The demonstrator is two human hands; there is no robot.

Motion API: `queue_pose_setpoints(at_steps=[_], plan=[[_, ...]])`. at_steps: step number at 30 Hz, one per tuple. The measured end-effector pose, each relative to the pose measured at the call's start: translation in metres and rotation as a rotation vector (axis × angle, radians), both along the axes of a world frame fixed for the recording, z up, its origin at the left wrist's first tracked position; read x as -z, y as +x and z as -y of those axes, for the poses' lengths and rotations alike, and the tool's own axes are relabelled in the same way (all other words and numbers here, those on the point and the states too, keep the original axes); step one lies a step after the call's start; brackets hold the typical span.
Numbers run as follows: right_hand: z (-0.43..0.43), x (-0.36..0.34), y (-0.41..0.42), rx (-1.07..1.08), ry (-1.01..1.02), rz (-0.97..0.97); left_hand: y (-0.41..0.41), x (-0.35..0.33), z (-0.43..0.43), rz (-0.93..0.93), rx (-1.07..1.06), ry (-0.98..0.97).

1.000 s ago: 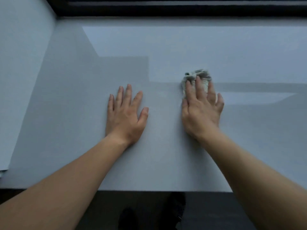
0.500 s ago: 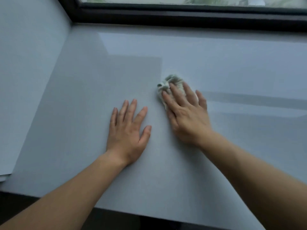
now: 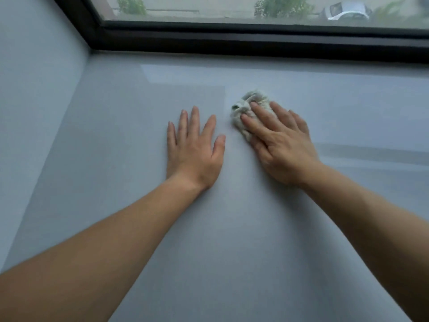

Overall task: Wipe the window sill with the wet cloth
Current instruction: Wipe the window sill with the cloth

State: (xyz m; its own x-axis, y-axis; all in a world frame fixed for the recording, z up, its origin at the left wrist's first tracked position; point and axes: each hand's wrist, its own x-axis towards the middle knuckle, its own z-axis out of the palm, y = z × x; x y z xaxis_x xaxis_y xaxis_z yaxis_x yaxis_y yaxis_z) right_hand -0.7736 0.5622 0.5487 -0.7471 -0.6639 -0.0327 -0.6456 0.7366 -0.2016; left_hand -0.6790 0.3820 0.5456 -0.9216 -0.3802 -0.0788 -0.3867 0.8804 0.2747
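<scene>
At the far left a pale side wall (image 3: 34, 94) rises from the window sill (image 3: 120, 163), a smooth, matte, light grey slab that fills most of the view. The left hand (image 3: 193, 149) lies flat on it, palm down, fingers stretched out and slightly spread, holding nothing. Just to its right, apart from it, sits the wet cloth (image 3: 249, 108), a small crumpled wad of whitish-grey fabric with a rough, wrinkled look. The right hand (image 3: 281, 142) presses down on the cloth with extended fingers (image 3: 260, 113) laid over it, the palm low against the sill; the front and left edges of the wad show past the fingertips. Faint glossy bands streak the sill to the right of this hand. Along the back runs a dark window frame (image 3: 255, 40), with blurred greenery and a white car (image 3: 346, 11) behind the glass.
</scene>
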Motion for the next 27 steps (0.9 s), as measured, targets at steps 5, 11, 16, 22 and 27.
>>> queue_pose_setpoints(at_steps=[5,11,16,22,27], plan=[[0.017,0.002,-0.061,0.480,0.014,-0.003,0.001,0.001,-0.005,0.063,0.029,-0.084],[0.080,-0.002,-0.063,0.029,0.002,0.013,-0.003,0.004,-0.003,0.029,0.024,-0.115],[0.045,0.004,-0.094,0.106,-0.002,-0.029,-0.004,0.004,-0.002,0.024,0.031,-0.121],[-0.056,0.000,-0.118,0.663,-0.026,-0.059,-0.006,0.003,-0.003,0.053,0.033,-0.129],[0.000,0.002,-0.050,0.343,0.018,-0.064,-0.005,0.002,-0.001,0.065,0.038,-0.134]])
